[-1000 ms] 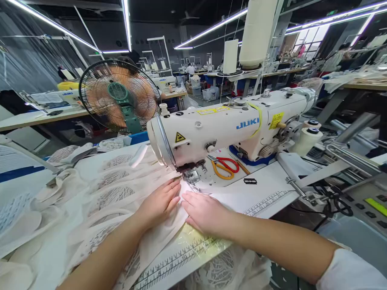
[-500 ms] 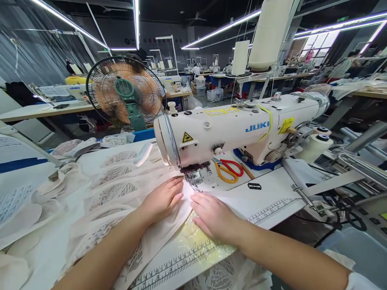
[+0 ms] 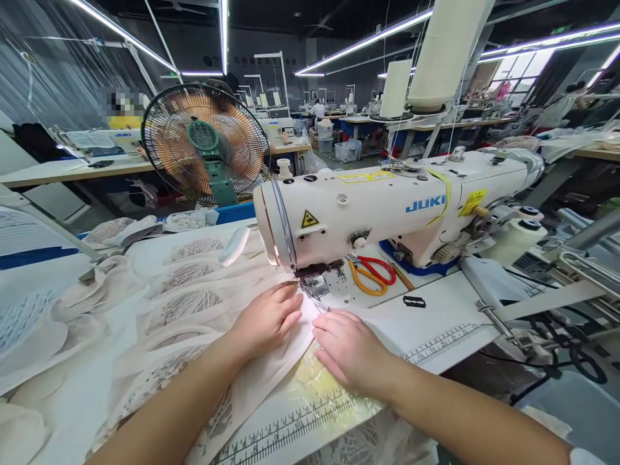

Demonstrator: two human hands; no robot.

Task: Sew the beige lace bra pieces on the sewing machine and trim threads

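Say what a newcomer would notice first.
The white sewing machine looms right of centre, the left hand on pale cloth before it, the right hand at the cloth's edge. A large fan stands behind, to the left. Red and orange tool handles lie under the machine's arm.

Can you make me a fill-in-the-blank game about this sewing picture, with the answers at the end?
1. Blue letters on the sewing machine spell ____.
2. The scissors have one orange handle and one ____ handle.
3. The left hand, resting on pale fabric, and the right hand both have palms facing ____.
4. The middle of the round fan is coloured ____.

Missing words: JUKI; red; down; green.
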